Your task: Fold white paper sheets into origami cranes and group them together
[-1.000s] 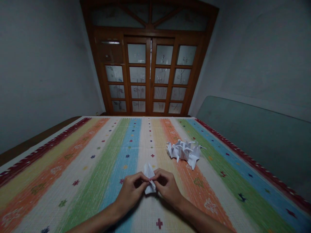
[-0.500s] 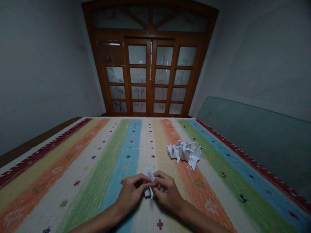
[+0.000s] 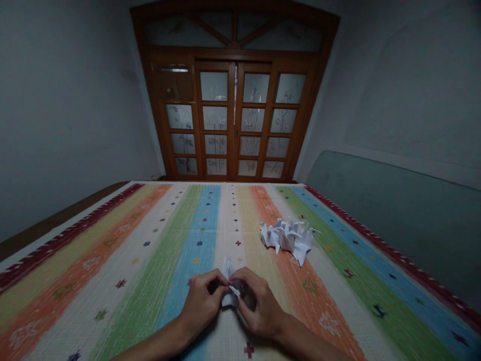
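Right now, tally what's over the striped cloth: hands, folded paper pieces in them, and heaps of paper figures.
Hands: 2, the left hand and the right hand
Folded white paper held between them: 1
Heap of white origami cranes: 1, its cranes too tangled to count singly
Total: 4
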`<state>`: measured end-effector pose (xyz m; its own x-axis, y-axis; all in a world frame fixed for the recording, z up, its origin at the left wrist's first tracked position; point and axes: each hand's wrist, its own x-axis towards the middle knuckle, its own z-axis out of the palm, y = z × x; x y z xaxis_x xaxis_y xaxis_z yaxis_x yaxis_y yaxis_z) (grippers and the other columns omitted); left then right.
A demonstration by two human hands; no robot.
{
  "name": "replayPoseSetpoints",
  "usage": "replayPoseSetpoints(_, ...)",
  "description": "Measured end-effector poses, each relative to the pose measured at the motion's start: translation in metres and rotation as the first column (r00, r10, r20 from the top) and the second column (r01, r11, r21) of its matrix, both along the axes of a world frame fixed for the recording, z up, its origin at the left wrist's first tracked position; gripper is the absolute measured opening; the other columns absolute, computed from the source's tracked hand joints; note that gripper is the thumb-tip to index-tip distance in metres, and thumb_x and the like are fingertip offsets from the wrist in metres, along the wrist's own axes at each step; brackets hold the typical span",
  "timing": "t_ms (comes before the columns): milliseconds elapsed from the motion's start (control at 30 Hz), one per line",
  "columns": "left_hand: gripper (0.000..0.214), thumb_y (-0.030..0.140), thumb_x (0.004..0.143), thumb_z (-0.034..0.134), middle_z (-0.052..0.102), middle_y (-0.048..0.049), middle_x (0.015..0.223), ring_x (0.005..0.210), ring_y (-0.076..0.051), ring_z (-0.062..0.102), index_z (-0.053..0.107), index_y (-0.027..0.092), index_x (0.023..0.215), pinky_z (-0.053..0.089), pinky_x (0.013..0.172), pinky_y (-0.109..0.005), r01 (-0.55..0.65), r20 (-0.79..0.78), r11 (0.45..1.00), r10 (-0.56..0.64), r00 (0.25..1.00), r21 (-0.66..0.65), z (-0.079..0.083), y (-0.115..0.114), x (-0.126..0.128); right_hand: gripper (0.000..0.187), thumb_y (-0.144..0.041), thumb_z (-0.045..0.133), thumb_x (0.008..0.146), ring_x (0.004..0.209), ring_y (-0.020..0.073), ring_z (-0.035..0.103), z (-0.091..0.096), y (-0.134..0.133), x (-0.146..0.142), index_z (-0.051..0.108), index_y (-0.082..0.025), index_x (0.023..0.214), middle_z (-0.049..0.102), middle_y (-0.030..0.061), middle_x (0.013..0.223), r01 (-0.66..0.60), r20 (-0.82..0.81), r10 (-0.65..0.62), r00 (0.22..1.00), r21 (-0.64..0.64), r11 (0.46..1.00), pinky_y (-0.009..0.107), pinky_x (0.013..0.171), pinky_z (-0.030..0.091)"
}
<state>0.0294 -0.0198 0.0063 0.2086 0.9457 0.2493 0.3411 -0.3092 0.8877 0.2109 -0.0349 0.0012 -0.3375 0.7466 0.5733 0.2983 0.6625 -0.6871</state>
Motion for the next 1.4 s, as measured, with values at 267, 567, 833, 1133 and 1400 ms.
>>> replayPoseSetpoints(267, 0.013, 0.022, 0.084, 0.063, 0.074, -0.0025, 0.069, 0.063, -0.018, 0.068, 0.073, 0.020, 0.076, 0.048, 0.063, -0.026, -0.003, -0.071, 0.990, 0.013, 0.997, 0.141, -0.002, -0.004, 0.001, 0.007, -0.020, 0.058, 0.092, 0.062, 0.0138, 0.058, -0.014, 0.004, -0.004, 0.060, -0.020, 0.085, 0.064, 0.0024, 0.079, 0.130, 0.021, -0.130, 0.991, 0.028, 0.991, 0.023, 0.057, 0.043)
replayPoseSetpoints(567, 0.040, 0.032, 0.099, 0.049, 0.070, 0.0015, 0.068, 0.061, -0.016, 0.068, 0.046, 0.017, 0.137, 0.052, 0.064, -0.025, 0.038, 0.122, 0.996, -0.049, 0.991, 0.086, -0.003, -0.008, -0.001, 0.010, -0.014, 0.059, 0.089, 0.099, 0.0217, 0.069, -0.007, 0.005, -0.003, 0.059, -0.021, 0.082, 0.071, 0.0108, 0.106, 0.206, -0.094, -0.198, 0.976, 0.084, 0.975, 0.028, 0.082, 0.054)
replayPoseSetpoints(833, 0.037, 0.029, 0.097, 0.053, 0.075, -0.0039, 0.084, 0.072, -0.018, 0.071, 0.053, 0.018, 0.132, 0.057, 0.071, -0.028, 0.087, 0.152, 0.994, -0.096, 0.984, 0.064, -0.002, -0.001, -0.002, 0.009, -0.020, 0.061, 0.091, 0.077, 0.0175, 0.066, -0.010, 0.007, -0.001, 0.059, -0.021, 0.082, 0.070, 0.0053, 0.088, 0.176, -0.079, -0.190, 0.979, -0.159, 0.972, 0.025, 0.070, 0.050)
replayPoseSetpoints(1133, 0.020, 0.015, 0.091, 0.055, 0.067, -0.0049, 0.099, 0.085, -0.017, 0.068, 0.071, 0.022, 0.102, 0.059, 0.073, -0.027, 0.129, 0.144, 0.979, -0.152, 0.978, 0.161, -0.003, 0.002, -0.002, 0.011, -0.017, 0.058, 0.086, 0.067, 0.0156, 0.060, -0.015, 0.006, 0.002, 0.056, -0.020, 0.076, 0.063, 0.0010, 0.073, 0.144, -0.037, -0.151, 0.988, -0.157, 0.977, 0.024, 0.064, 0.044)
replayPoseSetpoints(1400, 0.015, 0.008, 0.082, 0.059, 0.068, -0.0022, 0.080, 0.074, -0.015, 0.065, 0.069, 0.019, 0.081, 0.050, 0.066, -0.023, 0.208, 0.013, 0.954, -0.216, 0.976, 0.214, -0.001, 0.015, -0.012, 0.010, -0.013, 0.056, 0.085, 0.070, 0.0159, 0.060, -0.010, 0.006, 0.004, 0.059, -0.020, 0.077, 0.065, 0.0018, 0.077, 0.104, -0.036, -0.112, 0.993, -0.173, 0.979, 0.025, 0.066, 0.043)
